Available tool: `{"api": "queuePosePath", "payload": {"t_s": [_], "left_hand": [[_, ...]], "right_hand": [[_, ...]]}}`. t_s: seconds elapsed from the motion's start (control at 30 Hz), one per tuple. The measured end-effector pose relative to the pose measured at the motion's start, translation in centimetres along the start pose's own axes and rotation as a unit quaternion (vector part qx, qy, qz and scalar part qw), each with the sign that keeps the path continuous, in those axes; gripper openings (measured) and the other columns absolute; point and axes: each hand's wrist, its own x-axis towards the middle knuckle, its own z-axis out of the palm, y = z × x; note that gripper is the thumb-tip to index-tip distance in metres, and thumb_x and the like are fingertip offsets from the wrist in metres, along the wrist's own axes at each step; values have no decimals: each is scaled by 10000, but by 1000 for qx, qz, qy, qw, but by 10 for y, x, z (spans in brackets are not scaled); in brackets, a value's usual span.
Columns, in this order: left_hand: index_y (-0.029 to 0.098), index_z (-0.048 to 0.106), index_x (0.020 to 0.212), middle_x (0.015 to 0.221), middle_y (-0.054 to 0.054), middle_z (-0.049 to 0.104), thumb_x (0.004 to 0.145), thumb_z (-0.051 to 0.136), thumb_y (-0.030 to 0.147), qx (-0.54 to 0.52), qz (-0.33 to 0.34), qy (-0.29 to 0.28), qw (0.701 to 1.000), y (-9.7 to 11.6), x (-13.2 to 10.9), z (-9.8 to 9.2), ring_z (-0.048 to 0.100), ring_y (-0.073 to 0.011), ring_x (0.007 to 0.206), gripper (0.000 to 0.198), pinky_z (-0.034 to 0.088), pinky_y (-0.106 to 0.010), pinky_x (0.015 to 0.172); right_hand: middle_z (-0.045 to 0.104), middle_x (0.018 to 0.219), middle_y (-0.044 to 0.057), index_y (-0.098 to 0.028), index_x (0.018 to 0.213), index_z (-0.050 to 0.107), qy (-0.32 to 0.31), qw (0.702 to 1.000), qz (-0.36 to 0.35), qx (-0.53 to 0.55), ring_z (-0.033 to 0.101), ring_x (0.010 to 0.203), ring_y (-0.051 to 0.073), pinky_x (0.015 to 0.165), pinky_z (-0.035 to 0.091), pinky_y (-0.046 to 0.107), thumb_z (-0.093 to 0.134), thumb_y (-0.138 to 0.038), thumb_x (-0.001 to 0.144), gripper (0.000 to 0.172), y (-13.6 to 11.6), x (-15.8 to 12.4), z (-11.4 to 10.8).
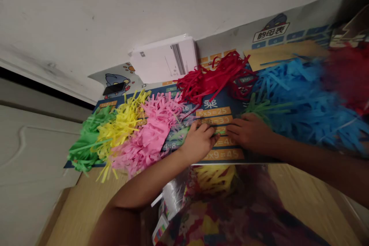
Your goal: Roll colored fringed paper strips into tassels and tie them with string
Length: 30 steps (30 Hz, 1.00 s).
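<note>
My left hand (199,141) and my right hand (248,132) meet over a blue multiplication-table mat (221,154). Both have their fingers curled and pinched on a thin green paper strip (219,132) lying between them on the mat. A pile of pink paper strips (152,134) lies just left of my left hand. Blue paper strips (302,100) spread to the right of my right hand, with a few green strips (259,107) just above it.
Yellow strips (122,127) and green strips (86,142) lie at the mat's left end, red strips (213,78) at the back. A white box (164,61) stands against the wall. A black phone (114,88) lies at the back left. Wooden floor (72,215) shows below.
</note>
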Motion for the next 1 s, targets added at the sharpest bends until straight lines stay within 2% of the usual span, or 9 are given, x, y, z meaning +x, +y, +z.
{"api": "queuePosePath", "payload": {"t_s": [0.1, 0.23, 0.33, 0.43, 0.5, 0.63, 0.7, 0.87, 1.0], "left_hand": [[205, 716, 1010, 1032, -74, 716, 1027, 436, 276, 0, -8, 17, 1000, 4, 10, 7, 584, -230, 1022, 290, 324, -481, 966], [170, 704, 936, 882, -65, 718, 1002, 464, 230, 25, -32, 60, 997, 8, 15, 13, 631, -228, 906, 256, 344, -474, 935], [178, 698, 1030, 920, -62, 746, 976, 512, 192, 26, -15, 122, 992, 14, 0, -3, 659, -210, 890, 194, 363, -440, 938], [229, 669, 1145, 1028, -41, 769, 995, 505, 196, -2, 5, 207, 978, 26, -24, -33, 680, -169, 926, 224, 339, -426, 1020], [242, 660, 1166, 1004, -19, 782, 1008, 494, 197, -1, 20, 259, 966, 35, -34, -54, 688, -147, 885, 233, 324, -415, 1045], [227, 661, 1141, 949, 3, 787, 1010, 489, 186, -4, 42, 329, 943, 46, -35, -74, 694, -132, 856, 220, 298, -407, 1071], [218, 663, 1132, 946, -4, 784, 998, 510, 173, -14, 33, 339, 940, 47, -34, -75, 693, -138, 868, 209, 298, -412, 1070], [171, 665, 1121, 961, -46, 773, 948, 597, 199, -67, 43, 337, 938, 47, -39, -73, 691, -157, 870, 188, 378, -412, 1028], [180, 696, 1000, 866, -44, 764, 926, 633, 210, -144, 7, 381, 913, 55, -40, -63, 691, -162, 810, 102, 483, -365, 878]], "right_hand": [[676, 800, 60, -168, 778, 683, -11, 999, -22, -24, 535, 800, 214, 725, 253, 374, 505, -102, 943, 251, 0, 9, 5], [686, 805, 71, -163, 798, 682, -15, 999, 51, -14, 564, 778, 206, 724, 277, 389, 498, -121, 943, 238, -9, 15, -5], [697, 797, 70, -177, 779, 684, 15, 993, 113, 21, 587, 764, 208, 719, 303, 389, 521, -161, 930, 222, -29, 10, -30], [732, 920, 66, -209, 899, 722, 63, 962, 180, 196, 623, 875, 232, 777, 360, 385, 516, -296, 952, 230, -50, 1, -56], [739, 962, 62, -216, 935, 736, 46, 893, 216, 392, 634, 889, 237, 780, 409, 369, 523, -414, 938, 292, -57, 0, -67], [640, 653, 5, -180, 731, 708, -13, 652, 289, 700, 525, 575, 137, 568, 396, 274, 705, -564, 762, 385, -62, 8, -64], [567, 570, -24, -169, 662, 677, 10, 563, 324, 760, 449, 506, 95, 507, 352, 239, 818, -572, 634, 428, -68, 11, -57], [606, 585, -12, -167, 642, 688, 66, 419, 364, 829, 502, 498, 89, 510, 400, 221, 908, -489, 548, 401, -93, 6, -54], [663, 629, 5, -187, 667, 713, 107, 364, 390, 839, 588, 540, 128, 557, 482, 251, 942, -396, 510, 348, -107, 4, -53]]}}
